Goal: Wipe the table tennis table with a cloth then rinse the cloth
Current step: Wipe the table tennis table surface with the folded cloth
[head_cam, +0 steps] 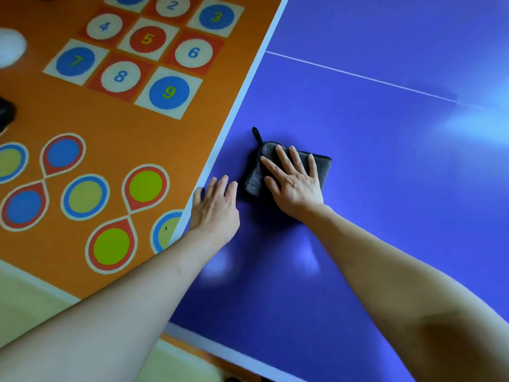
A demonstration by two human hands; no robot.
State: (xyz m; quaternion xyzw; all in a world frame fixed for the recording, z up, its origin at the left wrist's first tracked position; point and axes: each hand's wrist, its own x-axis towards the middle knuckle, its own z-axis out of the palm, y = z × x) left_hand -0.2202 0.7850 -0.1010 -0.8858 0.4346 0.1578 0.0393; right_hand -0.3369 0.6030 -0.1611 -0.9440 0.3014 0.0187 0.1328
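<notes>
Cloth (278,172) half hidden under right hand (296,186); white blurred object (11,46) cut off left

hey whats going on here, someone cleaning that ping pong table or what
Yes. A person is wiping the blue table with a folded dark grey cloth. The right hand presses flat on the cloth with fingers spread, near the table's white side edge. The left hand rests open on the table beside that edge, touching no cloth. Beyond the edge is an orange floor mat with numbered circles. Rinsing has not started.

orange floor (115,125), numbered circle grid (146,40)
</notes>
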